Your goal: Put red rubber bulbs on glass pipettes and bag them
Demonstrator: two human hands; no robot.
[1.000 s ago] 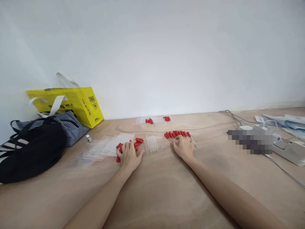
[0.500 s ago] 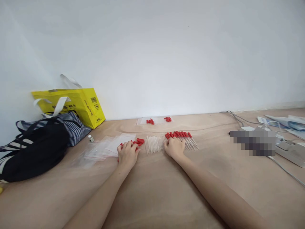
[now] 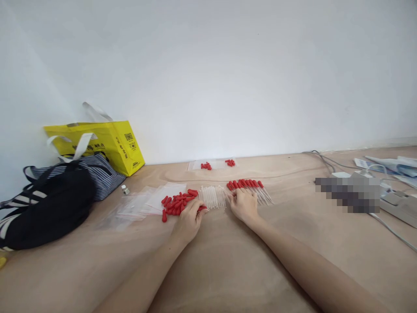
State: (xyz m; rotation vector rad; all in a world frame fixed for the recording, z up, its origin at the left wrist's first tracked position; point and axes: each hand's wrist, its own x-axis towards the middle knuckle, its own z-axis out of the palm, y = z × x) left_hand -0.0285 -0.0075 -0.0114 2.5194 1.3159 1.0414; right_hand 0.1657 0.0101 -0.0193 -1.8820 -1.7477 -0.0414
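My left hand (image 3: 190, 219) pinches a red rubber dropper bulb (image 3: 202, 208) by the near left end of a row of clear dropper tubes (image 3: 212, 197). Behind and left of that hand lies a loose pile of red rubber bulbs (image 3: 176, 204). At the right end of the row my right hand (image 3: 243, 204) has its fingers closed on what looks like a thin clear dropper tube, mostly hidden by the fingers. Beyond and right of it, several droppers with red bulbs (image 3: 250, 183) on their tubes lie side by side, partly covered by the hand.
Clear zip bags (image 3: 140, 203) and a small vial (image 3: 125, 189) lie at left. Farther left sit a black bag (image 3: 55, 204), a striped bag (image 3: 100, 174) and a yellow bag (image 3: 127, 150). A bag with bulbs (image 3: 215, 164) lies by the wall. Cables and a power strip (image 3: 399, 202) are at right.
My left hand has moved right from the bulb pile to the tubes, now with a red bulb in its fingers. My right hand has shifted slightly right, off the row's end.
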